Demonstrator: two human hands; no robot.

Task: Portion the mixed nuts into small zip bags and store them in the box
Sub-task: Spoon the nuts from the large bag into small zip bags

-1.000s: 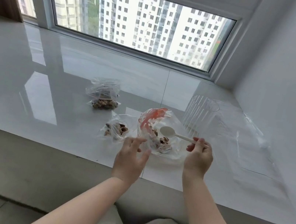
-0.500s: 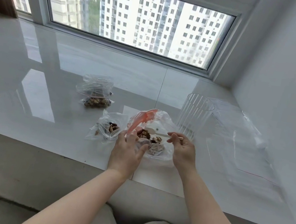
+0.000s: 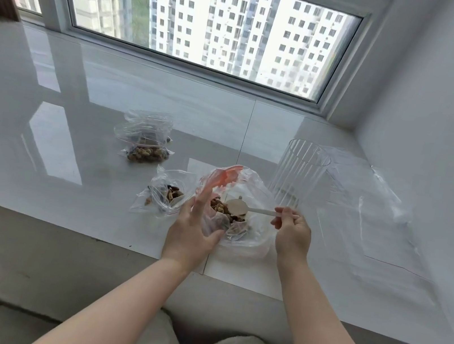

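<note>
Scooping from the nut bag (image 3: 236, 227), just in front of the cup (image 3: 297, 177): the right hand (image 3: 293, 234) pinches the spoon (image 3: 246, 209), the left hand (image 3: 196, 226) grips the bag's near edge. The film looks light, limp and slippery; best held at the rim.

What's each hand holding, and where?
Right hand pinches the white plastic spoon by its handle end. Left hand grips the clear nut bag's side.

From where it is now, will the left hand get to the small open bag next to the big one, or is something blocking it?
Probably yes. The left hand grips the big bag's near-left edge, and the small open bag lies just to its left with nothing between them. It would have to let go of the big bag first.
</note>
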